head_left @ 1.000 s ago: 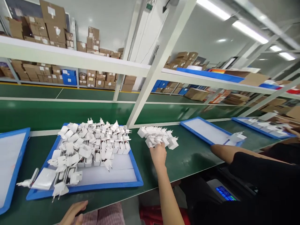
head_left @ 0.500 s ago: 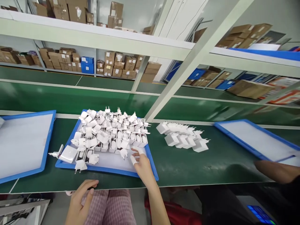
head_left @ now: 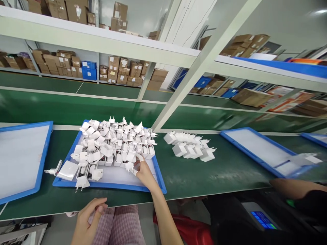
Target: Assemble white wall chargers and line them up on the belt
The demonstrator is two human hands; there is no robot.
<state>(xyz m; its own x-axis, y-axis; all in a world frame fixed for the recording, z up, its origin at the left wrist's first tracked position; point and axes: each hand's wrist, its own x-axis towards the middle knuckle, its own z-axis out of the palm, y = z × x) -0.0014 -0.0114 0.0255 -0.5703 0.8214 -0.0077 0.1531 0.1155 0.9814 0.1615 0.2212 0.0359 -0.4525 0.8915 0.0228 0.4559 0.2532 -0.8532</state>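
Note:
My right hand (head_left: 144, 173) reaches over the near right part of a blue-rimmed tray (head_left: 160, 180). Its thumb and fingers close around a white plug charger (head_left: 129, 166); part of the grip is hidden. White charger housings (head_left: 118, 158) stand in rows beside it, several with loose pronged covers (head_left: 107, 149) heaped on top. My left hand (head_left: 89, 216) hovers at the bench's front edge, loosely curved, thumb apart from the fingers, with nothing visible in it. A pronged piece (head_left: 53, 170) and a smooth white housing (head_left: 67, 170) lie at the tray's left corner.
Two rows of white plug chargers (head_left: 189, 149) stand on the green bench (head_left: 194, 180) to the right. Blue-rimmed trays flank them, one on the left (head_left: 46, 149) and one on the right (head_left: 258, 163). A co-worker's arm (head_left: 293, 187) rests at the right edge. A slanted post (head_left: 178, 95) rises behind.
My right hand has moved left and its fingers have closed around a plug charger. My left hand has barely moved. The view has shifted right, and a white object now shows blurred over the right tray.

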